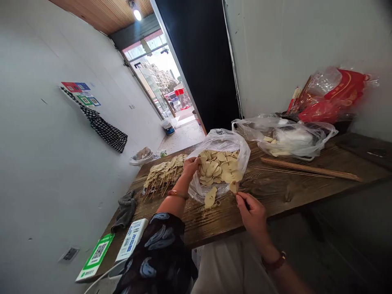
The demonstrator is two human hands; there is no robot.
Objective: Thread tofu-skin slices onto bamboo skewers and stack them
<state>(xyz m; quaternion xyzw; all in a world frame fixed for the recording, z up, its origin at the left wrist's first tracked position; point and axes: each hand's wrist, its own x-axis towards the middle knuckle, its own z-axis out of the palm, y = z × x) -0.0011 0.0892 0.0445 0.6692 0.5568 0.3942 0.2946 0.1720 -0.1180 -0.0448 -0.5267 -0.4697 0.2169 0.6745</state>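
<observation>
My left hand (191, 166) is closed in a pinch at the left side of a heap of thin, pale-yellow potato slices (211, 169), its fingertips on one slice. The heap lies in an opened clear plastic bag (245, 153) on the wooden table. My right hand (252, 210) is closed at the bag's near right edge, around the end of a skewer mostly hidden by my fingers. A few slices (234, 186) sit at its tip, overlapping the heap in view. One loose slice (210, 197) lies at the bag's near edge.
Left of the bag is a stack of skewered slices (165, 173). Bare bamboo skewers (309, 168) lie to the right, below another plastic bag (294, 141). A red package (343, 96) stands behind. A dark cloth (125, 210) and QR-code signs (98, 255) are at the left edge.
</observation>
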